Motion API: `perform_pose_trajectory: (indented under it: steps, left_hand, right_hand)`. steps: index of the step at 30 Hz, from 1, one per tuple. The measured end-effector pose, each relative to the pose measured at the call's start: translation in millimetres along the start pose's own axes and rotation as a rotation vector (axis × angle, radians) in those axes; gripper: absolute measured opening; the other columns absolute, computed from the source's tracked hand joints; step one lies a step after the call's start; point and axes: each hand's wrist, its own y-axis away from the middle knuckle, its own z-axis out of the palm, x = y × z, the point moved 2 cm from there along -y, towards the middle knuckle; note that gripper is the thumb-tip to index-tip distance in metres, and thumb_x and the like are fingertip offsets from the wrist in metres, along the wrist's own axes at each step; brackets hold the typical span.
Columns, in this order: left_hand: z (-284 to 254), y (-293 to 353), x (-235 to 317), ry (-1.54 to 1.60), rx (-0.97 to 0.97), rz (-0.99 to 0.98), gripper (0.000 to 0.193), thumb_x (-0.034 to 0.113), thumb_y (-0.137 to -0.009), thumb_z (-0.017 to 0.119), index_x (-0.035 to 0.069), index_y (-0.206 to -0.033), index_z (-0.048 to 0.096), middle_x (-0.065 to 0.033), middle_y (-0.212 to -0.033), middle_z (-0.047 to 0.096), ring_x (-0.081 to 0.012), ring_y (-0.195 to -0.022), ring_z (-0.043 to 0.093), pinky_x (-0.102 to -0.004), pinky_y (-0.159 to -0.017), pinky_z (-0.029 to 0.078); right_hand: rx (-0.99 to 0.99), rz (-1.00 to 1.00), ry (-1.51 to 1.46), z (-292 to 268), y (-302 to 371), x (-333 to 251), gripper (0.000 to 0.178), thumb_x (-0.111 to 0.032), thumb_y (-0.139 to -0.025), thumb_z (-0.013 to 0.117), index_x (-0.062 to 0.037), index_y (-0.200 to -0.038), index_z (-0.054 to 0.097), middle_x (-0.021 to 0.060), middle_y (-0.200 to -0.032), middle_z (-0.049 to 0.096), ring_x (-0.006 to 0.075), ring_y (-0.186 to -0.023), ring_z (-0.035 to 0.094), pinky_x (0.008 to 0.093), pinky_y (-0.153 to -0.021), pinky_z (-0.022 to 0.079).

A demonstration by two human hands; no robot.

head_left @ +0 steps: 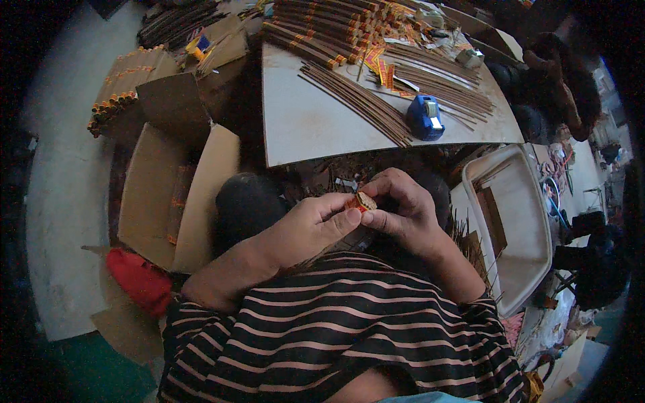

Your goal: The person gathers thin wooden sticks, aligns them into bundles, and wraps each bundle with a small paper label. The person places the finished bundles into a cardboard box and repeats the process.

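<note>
Your left hand (pixel 306 225) and right hand (pixel 403 211) meet below the counter (pixel 302 127), fingertips pinched together on the end of a bundle of thin sticks (pixel 364 201). At one o'clock sits a blue tape dispenser (pixel 424 117) beside loose sticks (pixel 359 101).

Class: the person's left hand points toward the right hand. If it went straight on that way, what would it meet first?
The small red-banded bundle end, pinched at the left hand fingertips, then directly the right hand fingers closing on it. Depth is unclear, but they appear to touch.
</note>
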Motion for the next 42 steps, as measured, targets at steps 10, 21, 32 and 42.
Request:
perform_pose_trajectory:
  steps: [10, 21, 32, 42]
  left_hand:
    - [-9.1, -21.1, -1.8, 0.197, -0.082, -0.065, 0.036, 0.038, -0.091, 0.041, 0.003, -0.099, 0.049, -0.0008, -0.072, 0.051, -0.0058, -0.057, 0.045, -0.0173, -0.052, 0.039]
    - [-54.7, -89.3, 35.0, 0.298, 0.302, 0.214, 0.03, 0.035, -0.09, 0.045, 0.006, -0.088, 0.049, 0.0018, -0.067, 0.047, -0.0026, -0.051, 0.041, -0.0162, -0.046, 0.034]
    - [-34.4, -274.6, -6.0, 0.299, -0.012, 0.122, 0.032, 0.033, -0.091, 0.043, 0.002, -0.092, 0.048, -0.0112, -0.083, 0.06, -0.005, -0.047, 0.044, -0.0195, -0.04, 0.036]
    - [-24.5, -363.7, -51.5, 0.389, -0.158, -0.009, 0.035, 0.037, -0.088, 0.048, 0.003, -0.093, 0.05, -0.0128, -0.088, 0.06, -0.0085, -0.045, 0.048, -0.0214, -0.039, 0.04]
  right_hand:
    - [0.018, 0.113, -0.182, -7.1, -12.1, 12.0, 0.022, -0.013, -0.072, 0.07, -0.0018, -0.086, 0.057, 0.0066, -0.082, 0.054, 0.0144, -0.075, 0.054, 0.0246, -0.065, 0.044]
    - [0.606, 0.631, 0.349, -152.8, -7.1, 151.1, 0.027, -0.021, -0.081, 0.06, 0.0023, -0.096, 0.059, 0.0069, -0.085, 0.06, 0.0121, -0.074, 0.054, 0.0253, -0.067, 0.043]
    - [0.309, 1.023, 0.229, -172.4, -20.3, 208.4, 0.038, -0.032, -0.079, 0.062, 0.004, -0.091, 0.061, 0.008, -0.08, 0.059, 0.0142, -0.072, 0.052, 0.0289, -0.063, 0.042]
    - [0.434, 0.927, -0.141, -163.4, -21.7, 207.1, 0.025, -0.02, -0.073, 0.068, 0.0026, -0.081, 0.061, 0.0041, -0.068, 0.057, 0.0117, -0.059, 0.05, 0.0252, -0.053, 0.039]
